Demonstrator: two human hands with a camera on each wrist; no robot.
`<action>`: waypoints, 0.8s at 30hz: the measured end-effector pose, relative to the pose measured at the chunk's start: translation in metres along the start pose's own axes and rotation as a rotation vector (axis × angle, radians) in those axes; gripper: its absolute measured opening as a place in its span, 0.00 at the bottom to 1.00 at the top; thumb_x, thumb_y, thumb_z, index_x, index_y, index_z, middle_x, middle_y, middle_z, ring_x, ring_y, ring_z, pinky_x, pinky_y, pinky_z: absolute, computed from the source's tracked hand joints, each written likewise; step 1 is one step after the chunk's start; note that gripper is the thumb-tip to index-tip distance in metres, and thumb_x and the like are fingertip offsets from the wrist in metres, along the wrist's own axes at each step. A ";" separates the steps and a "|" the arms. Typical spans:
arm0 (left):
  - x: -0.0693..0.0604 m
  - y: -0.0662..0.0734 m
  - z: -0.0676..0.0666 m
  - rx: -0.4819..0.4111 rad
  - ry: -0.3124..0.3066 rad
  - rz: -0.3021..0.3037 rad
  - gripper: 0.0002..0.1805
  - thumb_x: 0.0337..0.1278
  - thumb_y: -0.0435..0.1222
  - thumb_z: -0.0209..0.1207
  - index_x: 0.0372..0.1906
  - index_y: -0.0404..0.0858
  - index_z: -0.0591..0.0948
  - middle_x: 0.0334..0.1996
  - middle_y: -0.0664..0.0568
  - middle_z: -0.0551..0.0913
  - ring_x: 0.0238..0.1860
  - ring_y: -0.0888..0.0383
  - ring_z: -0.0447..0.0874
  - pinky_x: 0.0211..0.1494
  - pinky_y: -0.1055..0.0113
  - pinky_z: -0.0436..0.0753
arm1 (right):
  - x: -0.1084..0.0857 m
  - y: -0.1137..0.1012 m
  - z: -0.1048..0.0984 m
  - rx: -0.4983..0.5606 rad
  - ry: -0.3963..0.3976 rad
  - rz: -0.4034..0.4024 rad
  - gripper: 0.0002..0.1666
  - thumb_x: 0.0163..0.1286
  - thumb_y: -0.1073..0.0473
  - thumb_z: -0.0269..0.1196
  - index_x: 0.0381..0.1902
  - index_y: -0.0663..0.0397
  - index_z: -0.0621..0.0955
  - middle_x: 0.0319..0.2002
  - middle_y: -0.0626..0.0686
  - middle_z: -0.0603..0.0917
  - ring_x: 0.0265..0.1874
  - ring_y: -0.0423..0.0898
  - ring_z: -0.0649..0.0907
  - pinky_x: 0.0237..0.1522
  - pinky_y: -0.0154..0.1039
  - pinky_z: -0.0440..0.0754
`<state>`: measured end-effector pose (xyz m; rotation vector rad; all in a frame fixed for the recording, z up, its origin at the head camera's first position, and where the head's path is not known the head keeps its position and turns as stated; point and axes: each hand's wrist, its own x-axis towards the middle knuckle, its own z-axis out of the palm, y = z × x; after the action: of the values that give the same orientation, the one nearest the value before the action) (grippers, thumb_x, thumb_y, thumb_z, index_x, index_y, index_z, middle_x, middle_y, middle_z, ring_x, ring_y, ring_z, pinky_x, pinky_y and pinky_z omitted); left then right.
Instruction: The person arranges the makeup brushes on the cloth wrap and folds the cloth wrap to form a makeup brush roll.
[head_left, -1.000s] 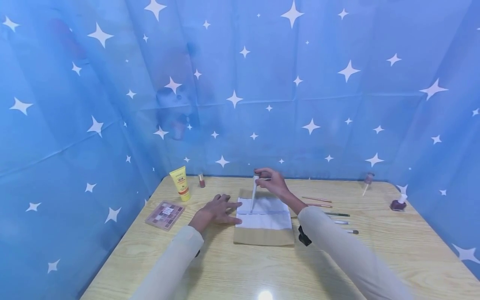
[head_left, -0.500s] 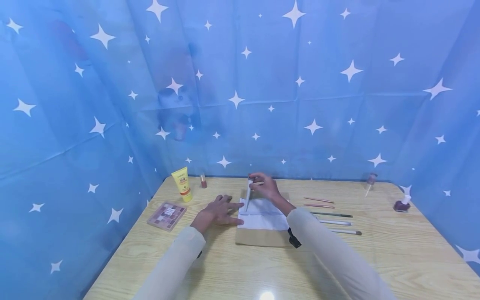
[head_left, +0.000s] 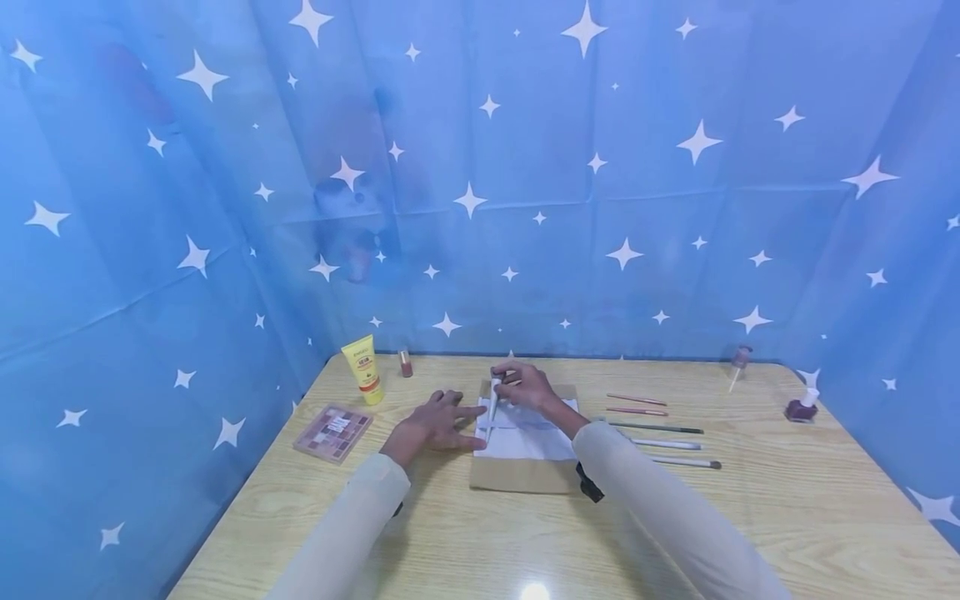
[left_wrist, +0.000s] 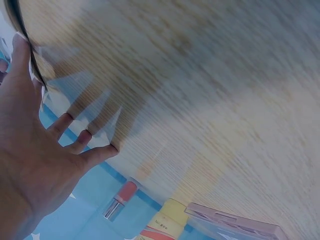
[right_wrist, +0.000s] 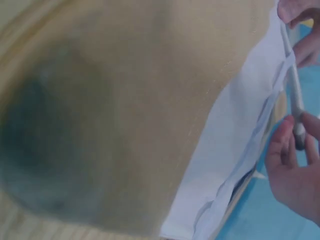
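A makeup brush point(head_left: 492, 412) with a white handle stands tilted, its dark tip uppermost, pinched between the thumb and fingers of my right hand point(head_left: 527, 390). Its lower end lies against the white cloth-like layer point(head_left: 532, 446) on a tan flat piece point(head_left: 525, 477). In the right wrist view the brush point(right_wrist: 296, 92) crosses the edge of a white strip; whether its end is tucked beneath cannot be told. My left hand point(head_left: 435, 427) has its fingers spread, thumb and forefinger touching the left edge of the white layer. The left wrist view shows this hand point(left_wrist: 45, 155) at that edge.
Several slim brushes point(head_left: 667, 430) lie to the right. At the left are an eyeshadow palette point(head_left: 333, 432), a yellow tube point(head_left: 363, 371) and a small red bottle point(head_left: 405, 363). A dark polish bottle point(head_left: 802, 407) stands far right. A blue starry curtain point(head_left: 480, 167) surrounds the table.
My right hand has shifted left and then lower with the brush, whose lower end is now nearer the left thumb. The left hand holds its place.
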<state>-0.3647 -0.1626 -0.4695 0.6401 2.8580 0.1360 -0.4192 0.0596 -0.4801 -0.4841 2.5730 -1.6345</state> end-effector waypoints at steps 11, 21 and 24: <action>-0.001 -0.002 -0.001 0.001 -0.028 0.029 0.39 0.69 0.68 0.52 0.80 0.61 0.64 0.81 0.42 0.56 0.80 0.38 0.53 0.75 0.36 0.67 | -0.004 0.003 -0.001 -0.018 -0.051 0.056 0.21 0.73 0.64 0.67 0.61 0.63 0.82 0.51 0.63 0.86 0.42 0.51 0.89 0.36 0.41 0.89; 0.000 -0.002 0.002 0.013 -0.032 -0.003 0.39 0.70 0.68 0.50 0.81 0.63 0.62 0.82 0.45 0.55 0.81 0.40 0.51 0.75 0.36 0.66 | -0.016 0.008 0.006 -0.058 -0.148 0.019 0.20 0.73 0.62 0.68 0.61 0.61 0.83 0.49 0.61 0.89 0.41 0.49 0.90 0.33 0.38 0.87; -0.001 -0.002 0.001 0.013 -0.037 -0.013 0.39 0.70 0.68 0.50 0.81 0.64 0.61 0.82 0.46 0.54 0.81 0.40 0.50 0.76 0.36 0.65 | -0.018 0.008 0.006 -0.068 -0.155 -0.005 0.21 0.72 0.62 0.69 0.60 0.62 0.83 0.48 0.60 0.88 0.43 0.50 0.89 0.36 0.38 0.88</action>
<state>-0.3644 -0.1645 -0.4709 0.6193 2.8291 0.1017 -0.4027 0.0623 -0.4921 -0.5966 2.5219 -1.4519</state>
